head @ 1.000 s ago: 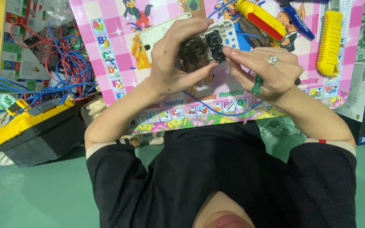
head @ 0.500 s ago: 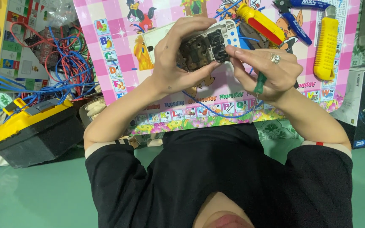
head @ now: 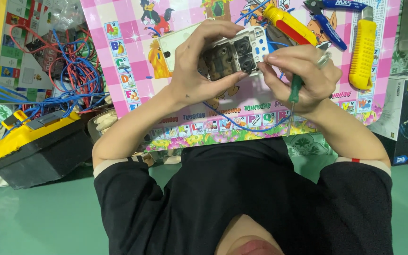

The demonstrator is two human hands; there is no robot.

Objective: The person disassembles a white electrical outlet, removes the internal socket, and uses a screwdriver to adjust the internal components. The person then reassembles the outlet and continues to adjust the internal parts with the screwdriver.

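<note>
My left hand (head: 192, 71) grips a white socket module (head: 242, 52) from the left, with its dark round inserts facing me. It is held up above a pink picture board (head: 133, 71). My right hand (head: 303, 71), with a ring on one finger, pinches the module's right edge with its fingertips. A thin green-handled screwdriver (head: 295, 92) is tucked in that hand, its shaft pointing down toward my chest. A blue wire (head: 242, 126) loops below the module.
On the board lie a yellow-and-red screwdriver (head: 286, 21), blue-handled pliers (head: 329, 19), a yellow utility knife (head: 362, 47) and a white plate (head: 175, 42). A tangle of blue and red wires (head: 62, 80) and a yellow-and-black toolbox (head: 34, 146) sit left. A dark box (head: 407, 118) stands right.
The module has tilted a little, showing more of its white frame. My right fingertips have closed onto its right edge, and the green screwdriver has shifted slightly with them.
</note>
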